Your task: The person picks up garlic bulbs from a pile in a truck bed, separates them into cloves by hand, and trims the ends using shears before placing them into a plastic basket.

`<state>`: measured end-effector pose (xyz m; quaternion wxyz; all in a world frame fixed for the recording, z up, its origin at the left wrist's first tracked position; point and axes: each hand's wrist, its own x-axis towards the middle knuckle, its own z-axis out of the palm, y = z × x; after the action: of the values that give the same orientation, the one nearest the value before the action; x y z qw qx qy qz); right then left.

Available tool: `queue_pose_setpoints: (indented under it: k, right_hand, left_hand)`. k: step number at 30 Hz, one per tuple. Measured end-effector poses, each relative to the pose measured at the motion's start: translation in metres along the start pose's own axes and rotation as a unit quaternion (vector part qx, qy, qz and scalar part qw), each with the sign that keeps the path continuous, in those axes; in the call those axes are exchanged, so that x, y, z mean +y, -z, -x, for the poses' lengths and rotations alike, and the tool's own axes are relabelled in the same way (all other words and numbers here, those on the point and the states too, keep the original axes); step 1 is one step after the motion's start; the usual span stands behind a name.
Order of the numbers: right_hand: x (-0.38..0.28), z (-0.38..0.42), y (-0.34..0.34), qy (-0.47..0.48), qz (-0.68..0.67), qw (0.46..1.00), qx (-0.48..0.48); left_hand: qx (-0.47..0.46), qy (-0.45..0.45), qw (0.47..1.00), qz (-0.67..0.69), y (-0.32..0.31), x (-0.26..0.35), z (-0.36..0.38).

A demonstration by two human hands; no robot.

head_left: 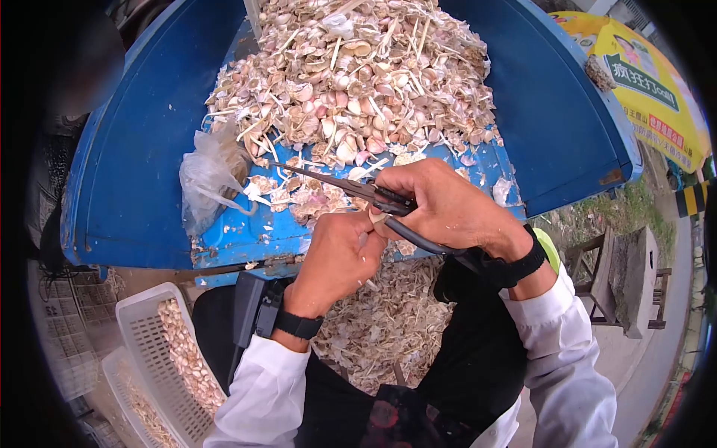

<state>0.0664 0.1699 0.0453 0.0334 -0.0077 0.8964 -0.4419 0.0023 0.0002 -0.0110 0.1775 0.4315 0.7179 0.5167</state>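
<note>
My right hand [452, 205] is closed around black-handled scissors [355, 187], whose dark blades point left over the blue tray. Close against it, my left hand [336, 254] has its fingers bent and pressed together just below the blades. A small pale piece [379, 217] shows where the two hands meet; I cannot make out whether it is garlic. What lies inside the left fingers is hidden. Beyond the hands, a large heap of garlic cloves [351, 97] with loose skins and dry stems covers the blue tray [441, 160].
A clear plastic bag [209, 179] lies at the heap's left. White perforated baskets [142, 317] stand lower left, one with garlic cloves [183, 343]. Skins and stems [381, 321] pile up between the legs. A yellow printed umbrella [642, 82] and a wooden bench [627, 276] are at right.
</note>
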Motion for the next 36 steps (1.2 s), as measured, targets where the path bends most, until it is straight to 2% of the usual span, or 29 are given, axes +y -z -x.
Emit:
queue_pose_setpoints:
  k: [2,4,6,7,8,9,10,12,13,14,15,16,18,20,22,23,24,25,26,28,30,31,32,33,34,36]
  right_hand:
    - [0.003,0.008,-0.007,-0.019,-0.005,0.996,0.092]
    - [0.008,0.017,-0.007,-0.019,-0.037,0.992,0.123]
    - [-0.003,0.032,0.010,-0.024,0.023,0.974,0.223]
    - [-0.006,0.044,0.022,-0.031,0.045,0.966,0.254]
    - [-0.005,0.062,0.036,-0.055,0.006,0.960,0.273]
    - [-0.009,0.083,0.049,-0.083,0.016,0.949,0.303]
    - [-0.004,0.106,0.057,-0.078,0.012,0.934,0.349]
    - [-0.007,0.156,0.066,-0.210,0.002,0.895,0.394]
    - [0.011,0.182,0.063,-0.216,-0.005,0.878,0.427]
    - [0.029,0.209,0.060,-0.251,0.062,0.864,0.433]
    - [0.045,0.236,0.058,-0.294,0.094,0.862,0.402]
    - [0.067,0.264,0.051,-0.339,0.119,0.847,0.392]
    - [0.093,0.307,0.034,-0.359,0.214,0.832,0.365]
    - [0.100,0.318,0.023,-0.351,0.157,0.826,0.411]
    - [0.085,0.311,0.031,-0.374,0.143,0.831,0.386]
    - [0.071,0.298,0.039,-0.397,0.133,0.834,0.358]
    - [0.061,0.280,0.045,-0.394,0.135,0.835,0.359]
    - [0.050,0.257,0.054,-0.348,0.171,0.863,0.323]
    - [0.043,0.235,0.062,-0.300,0.206,0.887,0.284]
    - [0.047,0.188,0.077,-0.220,0.226,0.914,0.256]
    - [0.044,0.135,0.091,-0.192,0.245,0.940,0.142]
    - [0.051,0.111,0.092,-0.175,0.258,0.943,0.117]
    - [0.060,0.089,0.088,-0.160,0.273,0.944,0.091]
    - [0.061,0.068,0.082,-0.186,0.284,0.939,0.063]
    - [0.065,0.051,0.076,-0.214,0.295,0.931,0.035]
    - [0.089,0.040,0.053,-0.146,0.418,0.896,0.026]
  left_hand:
    - [-0.010,0.054,0.998,-0.007,-0.004,0.013,-0.002]
    - [-0.048,0.036,0.997,-0.046,-0.012,0.009,-0.002]
    - [-0.087,0.018,0.993,-0.080,-0.017,0.013,-0.005]
    - [-0.167,0.037,0.976,-0.136,-0.015,0.023,-0.007]
    - [-0.244,0.057,0.949,-0.190,-0.015,0.029,-0.009]
    - [-0.197,0.051,0.961,-0.188,-0.011,0.024,-0.014]
    - [-0.199,0.050,0.960,-0.191,-0.005,0.015,-0.022]
    - [-0.021,0.027,0.966,-0.255,0.003,-0.004,-0.042]
    - [-0.021,0.025,0.966,-0.258,-0.002,-0.015,-0.049]
    - [-0.013,-0.015,0.962,-0.272,-0.006,-0.027,-0.055]
    - [-0.006,-0.056,0.957,-0.286,-0.009,-0.033,-0.060]
    - [-0.008,-0.057,0.955,-0.291,-0.013,-0.030,-0.064]
    - [-0.052,0.028,0.916,-0.397,-0.024,-0.024,-0.071]
    - [-0.064,0.024,0.913,-0.401,-0.027,-0.030,-0.074]
    - [-0.018,0.040,0.958,-0.284,-0.029,-0.034,-0.070]
    - [0.011,-0.004,0.979,-0.204,-0.024,-0.038,-0.065]
    - [0.015,-0.005,0.979,-0.204,-0.014,-0.032,-0.062]
    - [0.021,0.135,0.991,0.004,-0.001,-0.020,-0.058]
    - [0.026,0.265,0.940,0.214,0.012,-0.007,-0.052]
    - [0.067,0.269,0.874,0.400,0.040,0.014,-0.042]
    - [0.093,0.260,0.793,0.543,0.068,0.003,-0.035]
    - [0.096,0.253,0.791,0.549,0.073,0.004,-0.033]
    - [0.134,0.267,0.745,0.596,0.075,0.006,-0.030]
    - [0.169,0.282,0.694,0.640,0.077,0.006,-0.027]
    - [0.169,0.278,0.688,0.648,0.077,0.000,-0.022]
    - [0.204,0.250,0.683,0.655,0.075,-0.017,-0.012]
